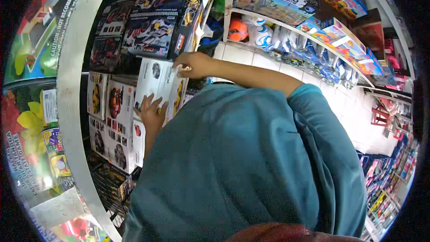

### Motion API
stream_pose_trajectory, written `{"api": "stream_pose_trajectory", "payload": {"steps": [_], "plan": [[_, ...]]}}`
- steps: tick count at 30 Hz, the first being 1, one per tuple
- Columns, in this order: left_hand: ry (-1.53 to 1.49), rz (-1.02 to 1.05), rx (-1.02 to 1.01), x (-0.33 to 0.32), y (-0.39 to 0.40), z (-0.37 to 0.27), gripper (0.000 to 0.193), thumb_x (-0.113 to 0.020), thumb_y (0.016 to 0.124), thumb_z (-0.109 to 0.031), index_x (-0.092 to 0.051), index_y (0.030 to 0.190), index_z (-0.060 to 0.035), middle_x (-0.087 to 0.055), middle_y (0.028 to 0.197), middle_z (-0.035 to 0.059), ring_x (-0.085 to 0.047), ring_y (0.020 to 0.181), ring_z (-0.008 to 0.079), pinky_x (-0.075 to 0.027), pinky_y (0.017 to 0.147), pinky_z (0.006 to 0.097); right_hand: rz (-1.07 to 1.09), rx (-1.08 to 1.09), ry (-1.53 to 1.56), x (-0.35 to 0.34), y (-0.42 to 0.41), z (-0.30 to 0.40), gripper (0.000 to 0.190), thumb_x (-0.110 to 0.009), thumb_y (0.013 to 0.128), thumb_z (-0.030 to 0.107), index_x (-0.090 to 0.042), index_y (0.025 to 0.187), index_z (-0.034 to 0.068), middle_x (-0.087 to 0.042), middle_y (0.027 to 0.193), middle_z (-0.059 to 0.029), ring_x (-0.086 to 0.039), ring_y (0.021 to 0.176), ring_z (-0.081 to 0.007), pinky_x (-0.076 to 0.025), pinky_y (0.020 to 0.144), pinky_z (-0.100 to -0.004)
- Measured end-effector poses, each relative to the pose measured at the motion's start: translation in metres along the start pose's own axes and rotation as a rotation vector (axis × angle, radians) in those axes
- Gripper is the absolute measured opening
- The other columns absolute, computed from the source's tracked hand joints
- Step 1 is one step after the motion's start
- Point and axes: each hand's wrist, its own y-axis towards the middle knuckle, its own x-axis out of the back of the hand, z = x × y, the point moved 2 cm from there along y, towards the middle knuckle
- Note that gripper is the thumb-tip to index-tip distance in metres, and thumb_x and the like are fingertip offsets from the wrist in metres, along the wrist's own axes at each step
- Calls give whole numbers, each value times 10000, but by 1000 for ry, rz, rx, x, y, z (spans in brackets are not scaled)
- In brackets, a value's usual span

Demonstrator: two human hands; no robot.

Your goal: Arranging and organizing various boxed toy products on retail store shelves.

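Note:
A white toy car box (155, 77) lies on a shelf of boxed toys, in front of me to the left. My left hand (154, 111) rests on the lower part of its face with spread fingers; a ring shows on one finger. My right hand (194, 65) reaches across from the right, its fingers curled at the box's upper right corner, where they seem to grip the edge. The fingertips there are partly blurred. Just above is a stack of dark toy car boxes (151, 35). More white boxes (120, 107) stand beside and below my left hand.
A pale shelf upright (75, 107) runs down the left, with colourful game packs (33, 117) beyond it. At the upper right, a shelf edge (302, 33) carries boxed toys above balls (238, 29) and bagged goods. Pale floor tiles (265, 64) and a red stool (380, 115) lie to the right.

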Motion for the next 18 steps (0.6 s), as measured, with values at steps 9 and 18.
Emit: {"api": "stream_pose_trajectory", "payload": {"steps": [9, 18], "plan": [[79, -114, 23, 7, 35, -26, 368, -747, 786, -358, -716, 1065, -121, -576, 1274, 66, -472, 1261, 326, -223, 1046, 647, -593, -493, 57, 183, -158, -92, 364, -671, 841, 193, -656, 1185, 74, -705, 990, -102, -662, 852, -228, -519, 747, -325], [-165, -209, -355, -38, 124, -193, 392, -750, 776, -268, -677, 1121, -98, -569, 1260, 107, -514, 1198, 321, -337, 1027, 488, -1190, -519, -213, 366, -272, -174, 425, -689, 807, 274, -649, 1180, 73, -707, 992, -125, -665, 878, -275, -512, 763, -346]]}}
